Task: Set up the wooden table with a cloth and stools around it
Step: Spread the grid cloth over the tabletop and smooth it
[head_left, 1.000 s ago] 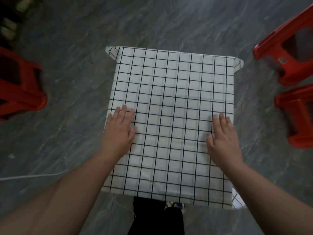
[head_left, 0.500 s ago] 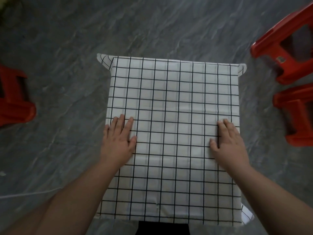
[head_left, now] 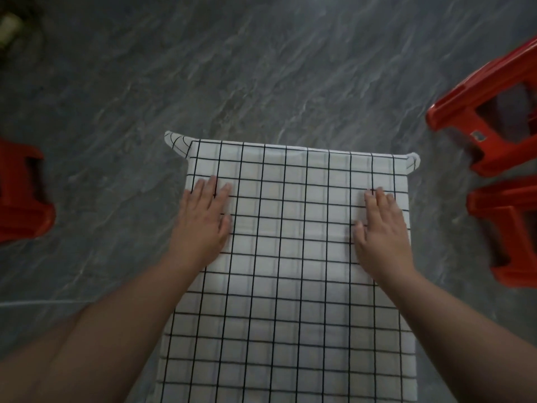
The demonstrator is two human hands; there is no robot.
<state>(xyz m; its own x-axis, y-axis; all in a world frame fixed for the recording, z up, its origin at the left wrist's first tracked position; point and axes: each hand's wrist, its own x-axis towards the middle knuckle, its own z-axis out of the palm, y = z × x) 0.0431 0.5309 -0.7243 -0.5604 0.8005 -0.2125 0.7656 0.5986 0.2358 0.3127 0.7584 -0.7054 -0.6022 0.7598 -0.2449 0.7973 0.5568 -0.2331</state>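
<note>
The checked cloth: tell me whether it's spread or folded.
Spread: the checked cloth lies flat over the table, far corners draping, both hands flat on it.

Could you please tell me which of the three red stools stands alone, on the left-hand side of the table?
The red stool at the left edge, beside the left hand; the other two, far right stool and near right stool, sit together.

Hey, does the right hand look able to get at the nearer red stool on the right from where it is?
Probably yes. The right hand lies flat on the cloth near its right edge, and only bare floor shows between it and the nearer red stool.
</note>
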